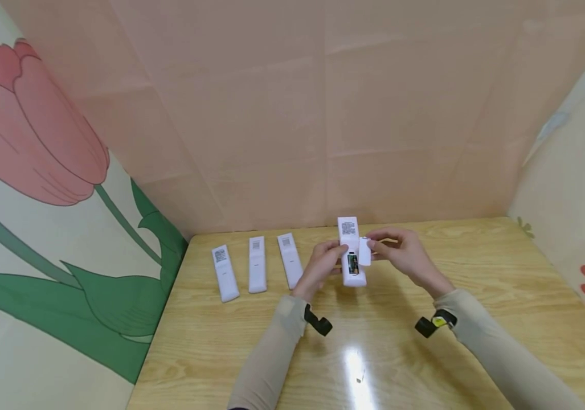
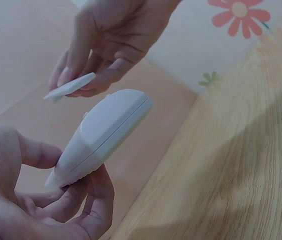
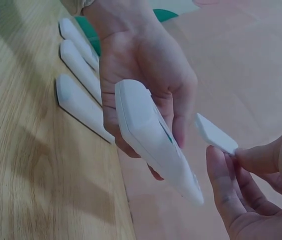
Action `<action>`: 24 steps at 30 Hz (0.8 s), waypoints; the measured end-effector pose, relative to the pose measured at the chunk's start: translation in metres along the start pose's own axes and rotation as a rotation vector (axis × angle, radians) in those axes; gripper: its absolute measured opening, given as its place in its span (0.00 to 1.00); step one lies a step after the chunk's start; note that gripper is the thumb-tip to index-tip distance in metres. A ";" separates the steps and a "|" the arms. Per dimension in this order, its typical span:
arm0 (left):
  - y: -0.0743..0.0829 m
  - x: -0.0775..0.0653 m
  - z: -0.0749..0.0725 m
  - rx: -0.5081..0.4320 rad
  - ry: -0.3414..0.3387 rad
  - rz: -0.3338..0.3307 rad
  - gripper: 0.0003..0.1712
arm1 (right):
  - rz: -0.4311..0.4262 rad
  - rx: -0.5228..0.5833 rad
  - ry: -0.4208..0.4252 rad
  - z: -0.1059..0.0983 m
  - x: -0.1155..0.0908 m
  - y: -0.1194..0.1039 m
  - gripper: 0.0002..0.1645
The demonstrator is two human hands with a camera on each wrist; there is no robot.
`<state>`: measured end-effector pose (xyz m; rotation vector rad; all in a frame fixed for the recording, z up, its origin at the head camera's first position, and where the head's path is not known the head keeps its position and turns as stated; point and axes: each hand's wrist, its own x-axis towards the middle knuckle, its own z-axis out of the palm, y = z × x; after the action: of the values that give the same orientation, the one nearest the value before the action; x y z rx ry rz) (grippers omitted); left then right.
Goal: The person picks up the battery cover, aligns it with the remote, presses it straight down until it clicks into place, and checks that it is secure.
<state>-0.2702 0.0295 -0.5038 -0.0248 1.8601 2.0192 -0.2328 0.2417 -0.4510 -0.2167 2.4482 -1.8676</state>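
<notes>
My left hand (image 1: 321,263) grips a white remote control (image 1: 348,228) above the table, thumb on its back and fingers beneath. Its back faces up, and the uncovered battery compartment shows dark batteries (image 1: 353,263) inside. Just right of the remote, my right hand (image 1: 406,250) pinches a small white battery cover (image 1: 365,252) between thumb and fingers. In the left wrist view the cover (image 2: 70,86) hangs apart from the remote (image 2: 103,130). The right wrist view also has the cover (image 3: 215,134) beside the remote (image 3: 151,130), with a gap between them.
Three more white remotes lie in a row on the wooden table (image 1: 195,353) to the left: a leftmost remote (image 1: 225,274), a middle remote (image 1: 257,265) and a nearer remote (image 1: 289,256) close by my left hand. A pinkish cloth wall (image 1: 271,142) stands behind the table.
</notes>
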 end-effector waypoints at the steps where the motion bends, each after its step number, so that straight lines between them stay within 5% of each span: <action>1: 0.000 0.000 0.000 0.000 -0.001 0.004 0.23 | -0.001 0.000 0.000 0.001 0.000 0.000 0.17; 24: -0.001 -0.003 0.000 -0.042 -0.016 0.001 0.23 | -0.035 0.021 -0.034 0.016 0.001 0.005 0.16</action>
<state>-0.2669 0.0285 -0.5034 -0.0185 1.8082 2.0532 -0.2319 0.2281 -0.4602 -0.2898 2.4173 -1.8869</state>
